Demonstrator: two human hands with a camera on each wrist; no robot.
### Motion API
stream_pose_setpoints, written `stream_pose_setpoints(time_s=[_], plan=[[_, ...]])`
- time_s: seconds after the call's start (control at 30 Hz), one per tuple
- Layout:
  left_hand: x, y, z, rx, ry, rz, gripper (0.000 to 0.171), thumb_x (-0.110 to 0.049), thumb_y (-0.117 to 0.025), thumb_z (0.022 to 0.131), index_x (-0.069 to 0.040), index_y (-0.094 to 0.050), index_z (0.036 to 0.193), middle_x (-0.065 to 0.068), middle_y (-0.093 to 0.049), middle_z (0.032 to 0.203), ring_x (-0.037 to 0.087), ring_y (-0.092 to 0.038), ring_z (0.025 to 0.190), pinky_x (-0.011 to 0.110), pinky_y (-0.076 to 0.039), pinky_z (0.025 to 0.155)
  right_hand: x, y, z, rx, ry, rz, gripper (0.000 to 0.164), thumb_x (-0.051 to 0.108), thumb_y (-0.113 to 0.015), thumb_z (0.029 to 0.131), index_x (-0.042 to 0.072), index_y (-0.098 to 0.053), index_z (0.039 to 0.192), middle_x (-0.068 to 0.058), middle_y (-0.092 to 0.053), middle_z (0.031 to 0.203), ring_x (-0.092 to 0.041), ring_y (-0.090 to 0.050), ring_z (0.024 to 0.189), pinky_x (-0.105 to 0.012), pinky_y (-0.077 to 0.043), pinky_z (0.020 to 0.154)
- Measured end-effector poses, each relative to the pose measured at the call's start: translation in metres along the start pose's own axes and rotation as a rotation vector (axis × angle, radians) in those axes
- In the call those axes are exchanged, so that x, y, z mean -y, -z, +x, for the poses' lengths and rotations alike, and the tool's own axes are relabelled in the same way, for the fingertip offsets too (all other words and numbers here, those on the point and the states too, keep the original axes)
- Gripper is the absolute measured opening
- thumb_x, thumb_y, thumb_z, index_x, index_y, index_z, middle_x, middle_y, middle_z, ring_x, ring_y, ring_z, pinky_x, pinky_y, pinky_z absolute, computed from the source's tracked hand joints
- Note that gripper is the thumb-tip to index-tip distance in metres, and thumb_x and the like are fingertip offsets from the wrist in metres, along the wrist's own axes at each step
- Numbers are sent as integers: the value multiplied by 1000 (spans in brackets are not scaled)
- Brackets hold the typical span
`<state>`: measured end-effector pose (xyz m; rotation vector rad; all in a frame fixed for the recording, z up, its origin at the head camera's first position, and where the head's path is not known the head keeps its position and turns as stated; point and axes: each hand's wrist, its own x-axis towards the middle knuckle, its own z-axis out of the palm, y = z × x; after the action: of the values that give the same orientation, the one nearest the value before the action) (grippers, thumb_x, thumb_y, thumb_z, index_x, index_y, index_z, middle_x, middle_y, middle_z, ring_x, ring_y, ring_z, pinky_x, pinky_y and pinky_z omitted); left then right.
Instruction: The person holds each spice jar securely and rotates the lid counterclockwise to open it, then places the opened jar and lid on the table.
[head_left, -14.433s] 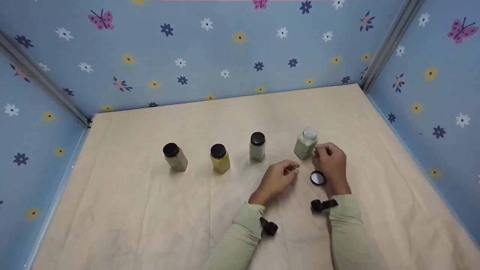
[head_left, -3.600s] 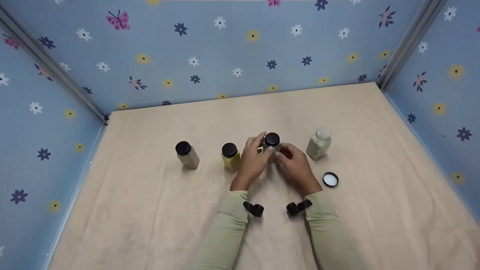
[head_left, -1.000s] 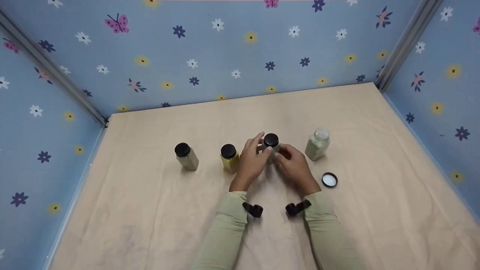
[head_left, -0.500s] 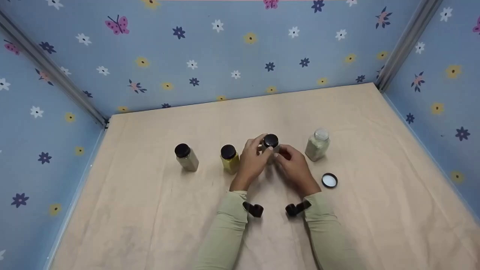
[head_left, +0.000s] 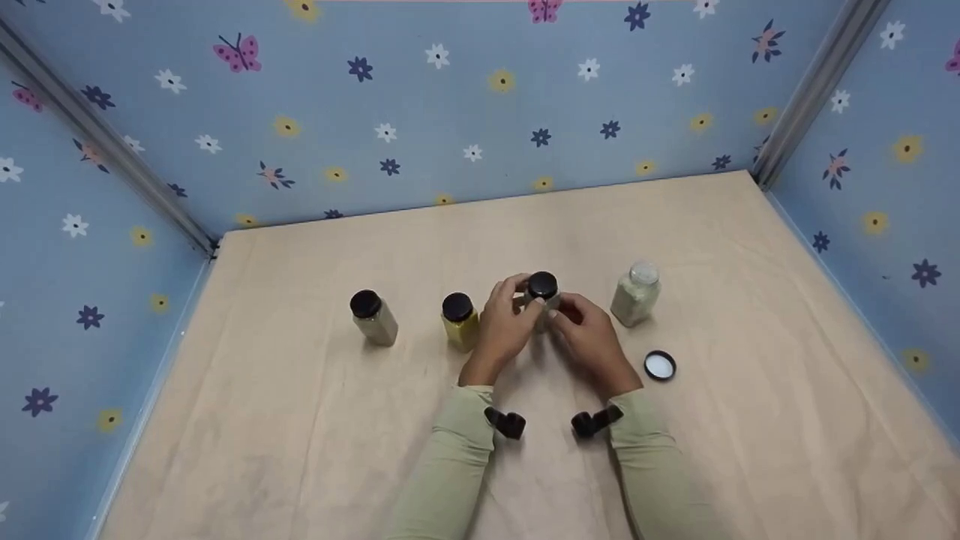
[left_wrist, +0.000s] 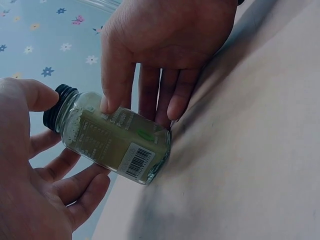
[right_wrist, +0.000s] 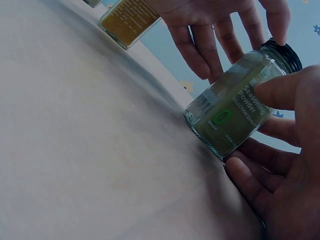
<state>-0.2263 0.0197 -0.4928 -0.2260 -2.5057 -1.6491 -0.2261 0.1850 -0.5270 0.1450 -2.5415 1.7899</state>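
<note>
A clear glass seasoning jar (right_wrist: 232, 107) with greenish powder stands between my hands, its black screw cap (head_left: 543, 283) on. My left hand (head_left: 506, 322) grips it near the top; in the left wrist view the thumb (left_wrist: 44, 96) presses the cap's side, with fingers curved behind the glass. My right hand (head_left: 592, 334) holds the jar body, thumb on the label and fingers round the lower part. The label reads "Seasoning Powder" in the right wrist view. Left of my left hand stands a capped jar of yellow powder (head_left: 460, 330).
An uncapped jar of pale green powder (head_left: 636, 296) stands to the right. Its loose black cap (head_left: 660, 365) lies inner side up nearby. Another capped jar (head_left: 377, 326) stands at far left. Beige cloth (head_left: 337, 450) covers the table; flowered blue walls (head_left: 480, 97) enclose it.
Both hands have moved from the uncapped jar at the right to this capped one. Over the last second the raised left index finger has lowered beside the cap. The other jars stay put.
</note>
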Motion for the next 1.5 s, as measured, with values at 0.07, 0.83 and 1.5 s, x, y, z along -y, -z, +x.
stream_pose_setpoints(time_s=[0.07,0.83,1.5], plan=[[0,0,0,9,6,9,48,-24,-64,93,-14,-56,139,5,-58,121,17,-63,110,31,-50,94,0,0,-1,0,0,-6,33,20,-65,97,6,-65,127,-9,-66,123,-22,-60,115,-39,-46,101],[-1,-1,3,28,44,116,52,-32,-65,92,-25,-57,143,2,-56,120,18,-61,103,36,-49,88,0,-1,0,12,-10,-5,32,20,-64,98,8,-65,127,-7,-65,125,-20,-59,117,-37,-44,102],[4,1,0,16,0,30,47,-27,-64,94,-20,-60,139,5,-60,119,17,-65,107,32,-49,92,2,-1,-2,14,11,18,34,23,-66,98,8,-65,129,-7,-66,123,-20,-61,113,-38,-47,99]])
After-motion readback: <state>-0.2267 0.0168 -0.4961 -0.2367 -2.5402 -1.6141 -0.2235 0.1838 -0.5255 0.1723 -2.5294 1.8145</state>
